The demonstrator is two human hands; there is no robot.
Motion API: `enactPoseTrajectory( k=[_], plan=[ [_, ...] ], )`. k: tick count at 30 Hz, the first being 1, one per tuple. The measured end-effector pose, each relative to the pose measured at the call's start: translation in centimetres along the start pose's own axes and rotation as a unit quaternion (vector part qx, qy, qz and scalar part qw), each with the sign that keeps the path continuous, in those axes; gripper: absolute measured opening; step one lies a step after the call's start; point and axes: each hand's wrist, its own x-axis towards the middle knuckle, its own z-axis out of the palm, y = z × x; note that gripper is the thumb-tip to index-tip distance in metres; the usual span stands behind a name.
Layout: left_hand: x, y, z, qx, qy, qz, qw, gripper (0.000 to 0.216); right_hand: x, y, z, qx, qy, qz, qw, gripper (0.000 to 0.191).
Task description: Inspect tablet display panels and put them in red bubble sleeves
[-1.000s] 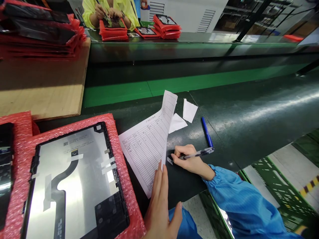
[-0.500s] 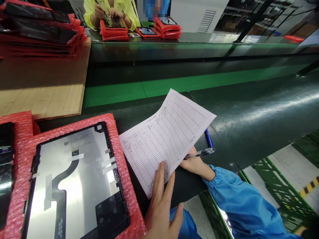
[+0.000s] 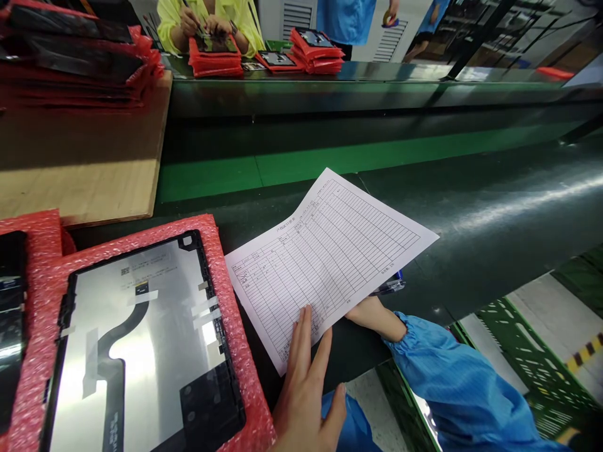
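Observation:
A printed form sheet with a ruled table lies spread flat on the dark bench top. My left hand rests with fingers straight and apart on the sheet's near edge. My right hand, in a blue sleeve, is tucked under the sheet's right side, so its fingers are hidden. The back end of a clear pen sticks out from under the paper just above that hand. The paper covers whatever else lies beneath it.
A tablet panel lies back-up on red bubble wrap at my left. A wooden board carries a stack of red-wrapped panels. Beyond the green conveyor belt a person in yellow works; another in blue stands.
The sheet, folded up on its left half a second ago, has dropped flat to the right over my right hand, the blue pen and the white scraps. A person in blue has stepped in behind.

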Motion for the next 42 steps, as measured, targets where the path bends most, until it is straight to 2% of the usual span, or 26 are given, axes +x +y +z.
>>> enactPoseTrajectory(
  k=[5,15,22,27,34,42],
  plan=[
    [0.0,0.0,0.1,-0.008,0.006,-0.003,1.0,0.075,0.1,0.1,0.1,-0.009,-0.002,-0.009,1.0,0.039],
    [0.0,0.2,0.0,-0.017,0.001,-0.009,1.0,0.073,0.4,-0.2,-0.1,0.027,-0.017,0.031,0.999,0.039],
    [0.2,0.5,0.0,-0.04,-0.004,-0.043,0.998,0.075,1.1,-0.4,0.0,0.101,0.0,0.101,0.99,0.017],
    [0.6,1.3,0.1,-0.095,0.024,-0.09,0.991,0.083,1.8,-0.9,-0.2,0.155,0.024,0.145,0.977,0.036],
    [0.6,1.7,0.1,-0.104,0.029,-0.099,0.989,0.082,2.0,-1.2,-0.3,0.187,0.032,0.163,0.968,0.036],
    [0.6,1.6,0.2,-0.109,0.028,-0.1,0.989,0.081,2.0,-1.2,-0.2,0.198,0.027,0.152,0.968,0.037]
  ],
)
